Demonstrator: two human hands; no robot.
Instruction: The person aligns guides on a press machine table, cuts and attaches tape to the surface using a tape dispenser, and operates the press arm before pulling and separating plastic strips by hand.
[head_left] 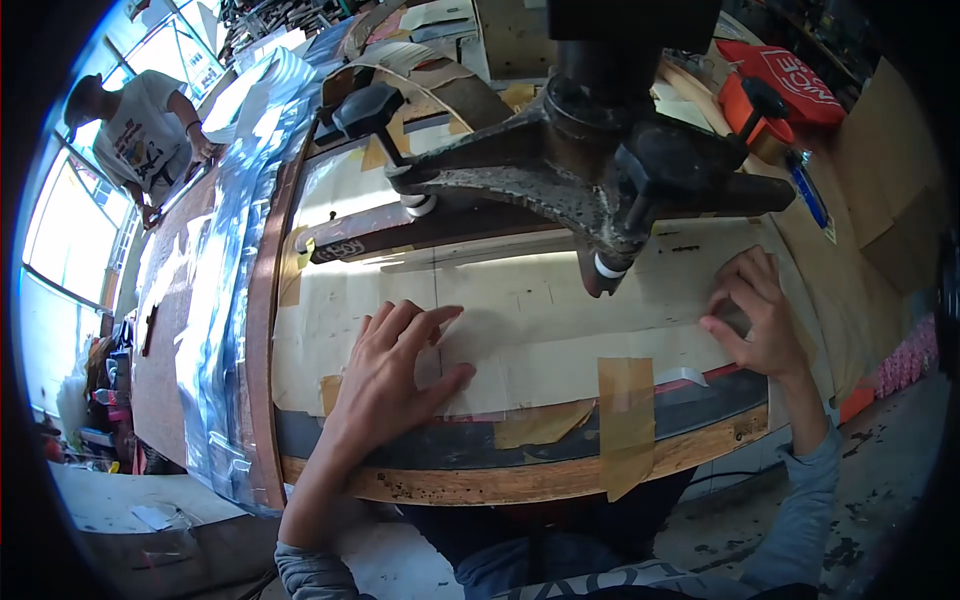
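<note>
A pale, paper-like sheet (520, 350) with thin pencil-like lines lies on the bench in front of me. My left hand (392, 365) is over its left part, palm down, fingers spread and thumb apart, holding nothing visible. Near the sheet's right end, my right hand (762, 312) has bent fingers, with a small gap between thumb and forefinger; nothing shows in it. Between and beyond my hands stands a dark metal press head (570, 170) with black knobs and white-tipped feet. Behind the sheet runs a dark bar (400, 232) with writing on it.
Brown tape (626, 425) crosses the bench's wooden front edge (540, 474). A blue cutter knife (808, 192), an orange container (752, 125) and a red bag (785, 82) are at right. Clear plastic sheeting (232, 290) covers the left side, where another person (150, 135) works.
</note>
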